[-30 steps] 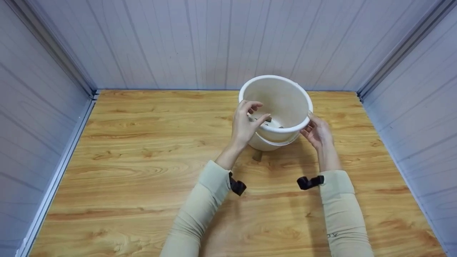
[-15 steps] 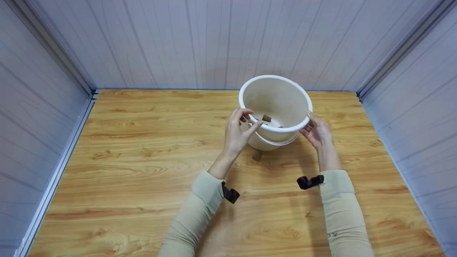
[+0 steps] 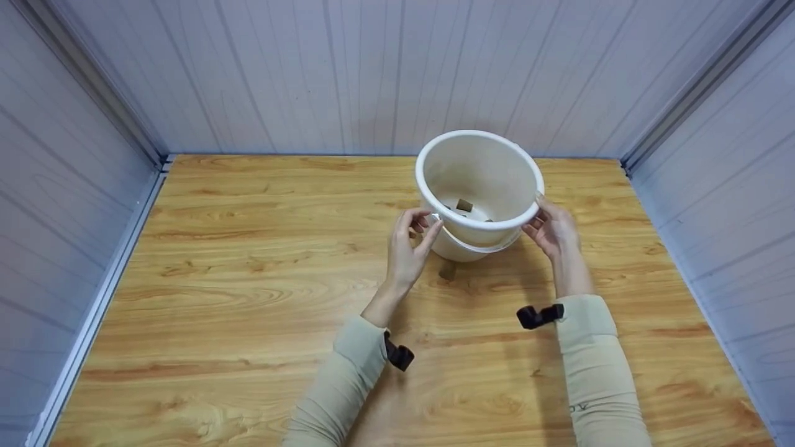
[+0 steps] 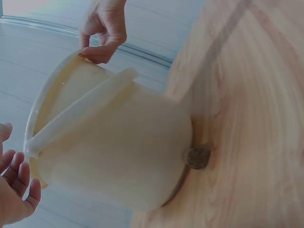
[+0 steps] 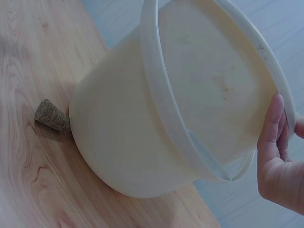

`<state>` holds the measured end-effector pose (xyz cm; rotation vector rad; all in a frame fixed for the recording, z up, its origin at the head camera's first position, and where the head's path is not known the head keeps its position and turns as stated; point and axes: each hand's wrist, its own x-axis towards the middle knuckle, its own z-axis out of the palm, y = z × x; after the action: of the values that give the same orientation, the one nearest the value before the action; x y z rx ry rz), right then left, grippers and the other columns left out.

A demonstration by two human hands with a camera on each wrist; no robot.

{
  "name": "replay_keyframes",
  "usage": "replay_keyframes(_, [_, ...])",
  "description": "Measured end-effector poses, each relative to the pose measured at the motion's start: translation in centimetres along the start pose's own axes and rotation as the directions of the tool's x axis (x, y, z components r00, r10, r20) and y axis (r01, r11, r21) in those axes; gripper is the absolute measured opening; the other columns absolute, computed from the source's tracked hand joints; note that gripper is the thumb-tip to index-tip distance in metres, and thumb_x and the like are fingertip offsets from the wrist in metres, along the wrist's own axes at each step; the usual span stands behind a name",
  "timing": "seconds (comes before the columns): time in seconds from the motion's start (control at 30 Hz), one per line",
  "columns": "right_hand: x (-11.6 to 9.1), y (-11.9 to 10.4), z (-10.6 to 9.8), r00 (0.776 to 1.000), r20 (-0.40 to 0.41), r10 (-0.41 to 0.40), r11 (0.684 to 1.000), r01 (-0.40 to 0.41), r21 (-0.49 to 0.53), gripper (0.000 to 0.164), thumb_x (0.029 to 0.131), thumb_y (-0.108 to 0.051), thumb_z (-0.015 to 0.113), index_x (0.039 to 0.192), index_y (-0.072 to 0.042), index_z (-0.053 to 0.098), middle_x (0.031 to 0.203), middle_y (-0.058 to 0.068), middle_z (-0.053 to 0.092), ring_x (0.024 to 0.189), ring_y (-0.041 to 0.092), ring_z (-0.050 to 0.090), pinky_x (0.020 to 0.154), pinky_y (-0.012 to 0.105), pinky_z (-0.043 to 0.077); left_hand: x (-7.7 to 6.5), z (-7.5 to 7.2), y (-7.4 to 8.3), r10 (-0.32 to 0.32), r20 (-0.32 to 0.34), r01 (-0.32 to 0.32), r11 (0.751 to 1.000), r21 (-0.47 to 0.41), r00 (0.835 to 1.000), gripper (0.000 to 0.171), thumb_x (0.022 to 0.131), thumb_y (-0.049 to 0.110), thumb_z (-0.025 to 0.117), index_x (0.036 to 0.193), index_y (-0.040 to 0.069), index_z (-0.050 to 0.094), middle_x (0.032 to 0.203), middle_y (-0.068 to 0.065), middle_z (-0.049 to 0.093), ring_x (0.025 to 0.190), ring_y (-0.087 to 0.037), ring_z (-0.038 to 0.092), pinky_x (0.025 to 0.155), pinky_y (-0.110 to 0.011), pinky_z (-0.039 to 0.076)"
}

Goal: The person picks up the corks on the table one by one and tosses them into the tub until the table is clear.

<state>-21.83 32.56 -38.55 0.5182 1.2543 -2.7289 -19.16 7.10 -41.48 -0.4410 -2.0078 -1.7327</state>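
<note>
A white bucket (image 3: 456, 248) stands near the back of the wooden table, its handle hanging across the front. My right hand (image 3: 556, 233) pinches the bucket's right rim, thumb on top and fingers beneath. At the left rim, beside the handle's end, my left hand (image 3: 405, 251) has its thumb and loosely bent fingers apart with nothing between them; the left wrist view shows those fingers (image 4: 18, 168) right at the rim. Inside the bucket lie a brown cork (image 3: 464, 205) and some smaller dark bits. Another cork (image 5: 51, 115) lies on the table against the bucket's base.
The wood-grain table (image 3: 248, 292) spreads to the left and front of the bucket. Pale panel walls (image 3: 279, 81) enclose it at the back and both sides. A black wrist camera (image 3: 399, 354) sits on the left sleeve, another camera (image 3: 539, 316) on the right.
My left hand has drawn back from over the bucket's opening, down and left to the outside of the rim. The cork inside shows more fully. My right hand and the bucket stay in place.
</note>
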Motion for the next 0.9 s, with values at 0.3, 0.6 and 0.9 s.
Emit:
replay_keyframes(0.3, [-0.1,0.0,0.0,1.0,0.016,-0.025,0.999,0.025,-0.021,0.015,0.088,-0.014,0.054,0.086,0.0,0.058,0.066,0.009,0.056,0.054,0.019,0.057,0.05,0.026,0.048,-1.9,0.6,-0.5,-0.131,0.024,0.132,0.991,-0.028,0.991,0.021,0.081,0.004,0.062,0.097,-0.009,0.055,0.081,-0.02,0.056,0.071,-0.028,0.052,0.063,-0.041,0.042])
replay_keyframes(0.6, [-0.1,0.1,-0.2,0.999,0.018,-0.027,0.999,0.027,-0.02,0.015,0.087,-0.014,0.056,0.087,0.001,0.057,0.066,0.009,0.056,0.054,0.019,0.057,0.05,0.026,0.049,-3.7,1.3,-2.1,-0.238,0.03,0.239,0.967,-0.084,0.971,0.02,0.081,0.002,0.062,0.094,-0.011,0.055,0.079,-0.016,0.056,0.067,-0.024,0.052,0.053,-0.023,0.043])
replay_keyframes(0.9, [0.0,0.1,-0.2,1.0,0.005,-0.027,0.999,0.028,-0.024,0.014,0.087,-0.013,0.055,0.087,0.0,0.057,0.066,0.009,0.056,0.054,0.019,0.057,0.05,0.027,0.048,-5.2,2.7,-5.2,-0.259,0.032,0.258,0.965,0.04,0.965,0.03,0.075,0.011,0.071,0.094,-0.006,0.056,0.083,-0.013,0.055,0.072,-0.02,0.052,0.064,-0.027,0.044])
